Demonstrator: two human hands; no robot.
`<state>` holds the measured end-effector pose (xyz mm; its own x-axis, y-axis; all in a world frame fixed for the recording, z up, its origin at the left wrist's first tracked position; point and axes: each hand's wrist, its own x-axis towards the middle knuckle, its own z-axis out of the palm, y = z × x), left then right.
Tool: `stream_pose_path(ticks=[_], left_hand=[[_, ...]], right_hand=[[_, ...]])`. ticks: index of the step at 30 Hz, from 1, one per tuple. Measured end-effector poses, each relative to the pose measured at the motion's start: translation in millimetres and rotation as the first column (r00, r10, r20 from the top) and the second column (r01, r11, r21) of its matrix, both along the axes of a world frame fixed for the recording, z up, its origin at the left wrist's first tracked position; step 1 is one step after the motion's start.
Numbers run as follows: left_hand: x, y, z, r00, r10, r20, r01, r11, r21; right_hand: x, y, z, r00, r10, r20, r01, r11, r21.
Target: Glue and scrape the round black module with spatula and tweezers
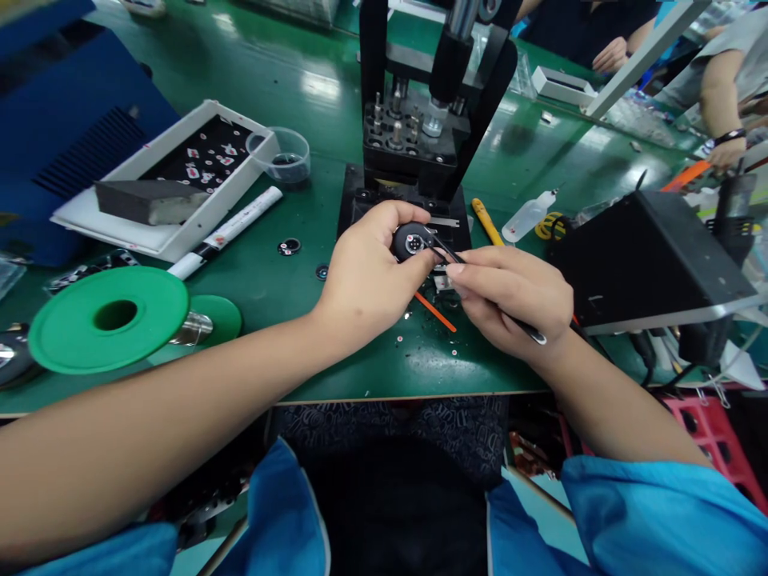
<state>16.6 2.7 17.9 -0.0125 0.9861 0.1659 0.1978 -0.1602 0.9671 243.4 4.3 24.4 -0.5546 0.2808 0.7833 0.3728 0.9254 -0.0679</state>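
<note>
Left hand [375, 280] pinches a round black part [405, 240] between thumb and fingers over the green worktop [342, 372]; the right hand [519, 296] grips dark tweezers [449, 250], their tips at the part's face. Near them lies an orange stick [436, 312], with a green spool [72, 324] well to the left. Just beyond stands a black press [414, 148]; farther off, another person's hand [610, 55] shows.
</note>
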Motion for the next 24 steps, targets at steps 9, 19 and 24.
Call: stream_pose_path(ticks=[9,19,24], left_hand=[[1.2,0.3,-3.7,0.999,-0.005,0.045,0.005,1.000,0.006],[0.3,-0.3,-0.9,0.998,-0.011,0.057,0.013,1.000,-0.022],[0.9,0.4,-0.9,0.996,-0.021,0.091,0.026,0.998,-0.057]], right_hand=[[0.6,2.2,-2.7,1.000,0.003,-0.028,-0.004,1.000,-0.021],[0.0,3.4,0.5,1.000,0.016,0.005,-0.016,1.000,0.018],[0.0,4.5,0.2,0.999,0.047,0.022,-0.049,0.997,0.058]])
